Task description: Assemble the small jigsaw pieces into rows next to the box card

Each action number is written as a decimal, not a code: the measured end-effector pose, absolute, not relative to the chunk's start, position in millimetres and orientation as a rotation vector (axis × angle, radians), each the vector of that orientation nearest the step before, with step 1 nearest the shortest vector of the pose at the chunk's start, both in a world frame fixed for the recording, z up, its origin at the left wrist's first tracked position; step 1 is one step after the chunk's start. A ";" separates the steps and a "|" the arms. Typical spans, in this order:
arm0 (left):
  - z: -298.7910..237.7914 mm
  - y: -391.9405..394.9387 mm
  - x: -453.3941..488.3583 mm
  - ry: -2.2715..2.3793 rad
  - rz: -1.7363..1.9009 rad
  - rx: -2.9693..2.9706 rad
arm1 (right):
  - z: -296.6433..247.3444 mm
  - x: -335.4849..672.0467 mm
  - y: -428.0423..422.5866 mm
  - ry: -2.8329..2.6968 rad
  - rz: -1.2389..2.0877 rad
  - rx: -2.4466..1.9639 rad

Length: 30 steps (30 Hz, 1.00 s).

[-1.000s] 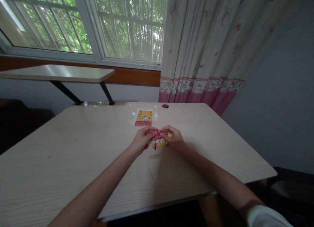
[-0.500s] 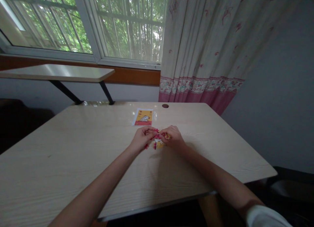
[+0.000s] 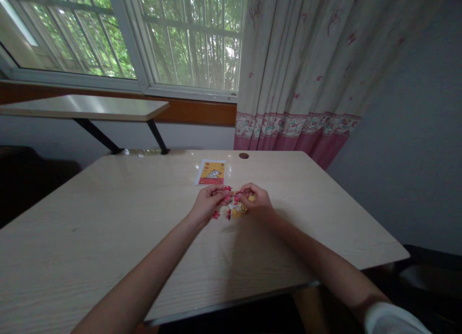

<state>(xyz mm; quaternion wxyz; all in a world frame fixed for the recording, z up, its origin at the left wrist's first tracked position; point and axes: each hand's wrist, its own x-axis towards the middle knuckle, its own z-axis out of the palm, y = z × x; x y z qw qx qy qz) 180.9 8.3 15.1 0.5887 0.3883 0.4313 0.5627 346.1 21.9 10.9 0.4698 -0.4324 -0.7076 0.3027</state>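
Observation:
Several small jigsaw puzzle pieces (image 3: 237, 209) in yellow, white and red lie on the table between and below my hands. My left hand (image 3: 208, 202) is closed, thumb and fingers pinching a red puzzle piece (image 3: 227, 189). Just to its right, my right hand (image 3: 255, 201) pinches another red-pink puzzle piece (image 3: 237, 196) with thumb and fingertip. A narrow gap separates the two hands. One loose red piece (image 3: 215, 214) rests by the left wrist. Behind the hands lies a picture card (image 3: 212, 173) with a white animal on yellow and red.
The pale wooden table (image 3: 144, 237) spreads around the hands. A raised shelf (image 3: 119, 108) on black legs stands at the back left. A round cable hole (image 3: 244, 156) sits near the far edge. Behind are a barred window and a patterned curtain (image 3: 288, 83).
My hands have moved slightly apart, each with a red piece in its fingers. More of the yellow and white pieces below them shows. The picture card stays in place.

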 end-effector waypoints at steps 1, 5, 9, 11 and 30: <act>14.9 8.7 180.5 1.006 1.306 0.898 | 10.7 345.9 22.3 -1.712 0.775 -1.059; 13.3 8.5 180.9 1.042 1.260 0.929 | 8.3 344.3 23.8 -1.647 0.919 -1.031; 13.9 5.0 183.0 1.037 1.211 0.980 | 3.7 343.3 25.1 -1.634 0.987 -1.027; 15.8 2.6 184.2 1.016 1.166 1.032 | 2.3 343.3 25.5 -1.649 0.993 -1.028; 25.6 -0.8 178.8 0.997 0.948 1.094 | 0.7 350.6 24.1 -1.770 0.850 -0.952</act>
